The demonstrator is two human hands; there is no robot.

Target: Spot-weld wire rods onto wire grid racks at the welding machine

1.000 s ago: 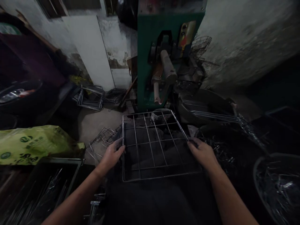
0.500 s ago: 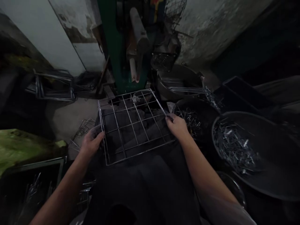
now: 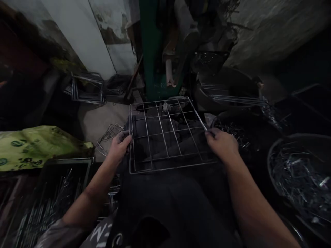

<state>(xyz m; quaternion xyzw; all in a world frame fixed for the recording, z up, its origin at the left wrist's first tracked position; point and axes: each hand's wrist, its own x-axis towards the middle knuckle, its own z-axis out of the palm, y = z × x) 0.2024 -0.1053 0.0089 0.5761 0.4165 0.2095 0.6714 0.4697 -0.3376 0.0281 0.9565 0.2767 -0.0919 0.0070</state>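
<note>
A rectangular wire rack (image 3: 167, 155) of thin metal rods spans my lap, above dark clothing. My left hand (image 3: 119, 147) is closed on its left side rod, thumb on top. On the opposite side, my right hand (image 3: 222, 143) pinches the right edge rod. Beyond the rack's far edge stands a green machine (image 3: 147, 51) with a rod-like electrode (image 3: 169, 73) pointing down, apart from the rack.
Stacked wire frames (image 3: 88, 90) lie at the back left, with a loose wire grid (image 3: 110, 136) on the floor. A crate (image 3: 90, 162) of rods and a yellow-green sack (image 3: 38, 146) are left. Basins (image 3: 270, 155) of metal pieces stand right.
The view has swung to the left, so the surroundings appear further right. Both hands keep hold of the wire rack, which stays over my lap.
</note>
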